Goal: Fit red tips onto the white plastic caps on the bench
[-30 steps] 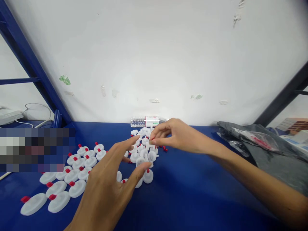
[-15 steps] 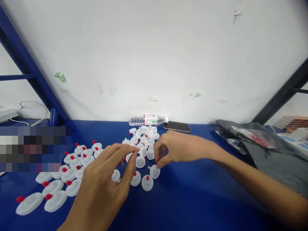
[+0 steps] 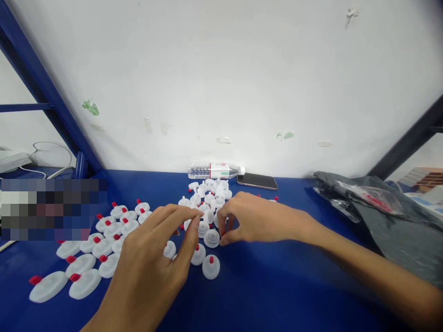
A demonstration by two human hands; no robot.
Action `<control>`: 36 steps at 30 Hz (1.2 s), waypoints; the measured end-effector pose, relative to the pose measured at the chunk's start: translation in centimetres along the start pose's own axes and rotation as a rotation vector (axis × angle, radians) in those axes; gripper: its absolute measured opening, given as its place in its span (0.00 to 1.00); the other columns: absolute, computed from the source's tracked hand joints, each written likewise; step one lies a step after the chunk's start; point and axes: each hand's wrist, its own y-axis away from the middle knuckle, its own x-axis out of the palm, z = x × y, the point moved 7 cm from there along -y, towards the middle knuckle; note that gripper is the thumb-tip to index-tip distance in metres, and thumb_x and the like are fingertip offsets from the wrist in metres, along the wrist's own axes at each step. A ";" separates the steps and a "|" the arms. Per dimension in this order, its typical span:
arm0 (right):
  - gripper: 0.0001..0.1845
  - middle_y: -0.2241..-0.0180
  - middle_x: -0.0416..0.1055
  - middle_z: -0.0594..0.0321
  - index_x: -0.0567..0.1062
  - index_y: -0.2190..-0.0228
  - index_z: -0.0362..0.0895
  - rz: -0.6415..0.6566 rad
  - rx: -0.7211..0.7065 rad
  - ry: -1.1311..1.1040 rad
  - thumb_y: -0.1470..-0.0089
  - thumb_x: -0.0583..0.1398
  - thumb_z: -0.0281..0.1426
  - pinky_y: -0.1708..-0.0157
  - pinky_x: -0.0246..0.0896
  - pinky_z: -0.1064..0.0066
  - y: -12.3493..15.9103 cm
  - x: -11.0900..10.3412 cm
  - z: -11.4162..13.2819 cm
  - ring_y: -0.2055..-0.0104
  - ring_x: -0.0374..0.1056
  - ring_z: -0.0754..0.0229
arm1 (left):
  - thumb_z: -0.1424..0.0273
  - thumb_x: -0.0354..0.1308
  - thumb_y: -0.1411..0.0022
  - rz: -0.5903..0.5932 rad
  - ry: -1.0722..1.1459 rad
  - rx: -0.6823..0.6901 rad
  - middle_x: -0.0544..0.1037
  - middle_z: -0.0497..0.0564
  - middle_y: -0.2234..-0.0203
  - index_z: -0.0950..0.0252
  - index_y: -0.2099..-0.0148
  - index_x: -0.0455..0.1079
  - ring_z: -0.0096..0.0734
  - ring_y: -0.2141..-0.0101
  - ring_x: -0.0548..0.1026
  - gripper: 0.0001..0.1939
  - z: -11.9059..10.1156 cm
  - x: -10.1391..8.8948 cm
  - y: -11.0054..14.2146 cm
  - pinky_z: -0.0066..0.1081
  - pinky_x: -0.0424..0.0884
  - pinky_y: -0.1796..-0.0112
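My left hand (image 3: 148, 253) hangs over the blue table, thumb and forefinger tips pressed together; what they hold, if anything, is too small to make out. At the fingertips of my right hand (image 3: 256, 220) is a white round nozzle cap (image 3: 212, 238), gripped at its right rim. Closer to me lie two white caps with red tips, one (image 3: 198, 254) just right of my left thumb and another (image 3: 211, 267) beside it. Behind both hands is a heap of loose white nozzle caps (image 3: 209, 199). My left hand partly hides further caps.
Rows of white caps with red tips (image 3: 85, 283) spread across the left. Against the wall lie a clear water bottle (image 3: 207, 171) and a dark phone (image 3: 258, 180). A grey plastic bag (image 3: 398, 230) covers the right side. Blue frame posts (image 3: 51, 92) slant at the edges.
My right hand has shifted slightly left. The tilted cap at its fingertips now shows its round face, farther back and left. My left hand keeps its pinch. The view has shifted slightly.
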 end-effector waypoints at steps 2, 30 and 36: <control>0.07 0.65 0.82 0.64 0.83 0.66 0.46 -0.071 -0.011 -0.072 0.42 0.70 0.37 0.65 0.61 0.70 -0.1 -0.3 0.5 0.62 0.76 0.59 | 0.67 0.55 0.27 0.006 0.000 0.002 0.82 0.44 0.63 0.58 0.56 0.76 0.28 0.64 0.78 0.08 0.0 0.0 0.0 0.29 0.71 0.63; 0.03 0.70 0.82 0.65 0.83 0.70 0.44 -0.456 -0.022 -0.708 0.47 0.72 0.28 0.70 0.68 0.77 1.6 -3.9 2.0 0.67 0.78 0.64 | 0.63 0.62 0.30 -0.061 0.083 -0.065 0.82 0.41 0.58 0.50 0.45 0.75 0.24 0.65 0.81 0.13 0.2 -0.4 0.2 0.24 0.78 0.63; 0.06 0.69 0.82 0.63 0.84 0.67 0.43 -0.419 -0.098 -0.899 0.47 0.73 0.32 0.66 0.69 0.76 0.7 -4.1 0.8 0.65 0.77 0.64 | 0.57 0.61 0.31 -0.097 0.169 -0.196 0.84 0.36 0.53 0.42 0.43 0.73 0.26 0.59 0.85 0.16 1.1 -0.9 0.5 0.19 0.80 0.62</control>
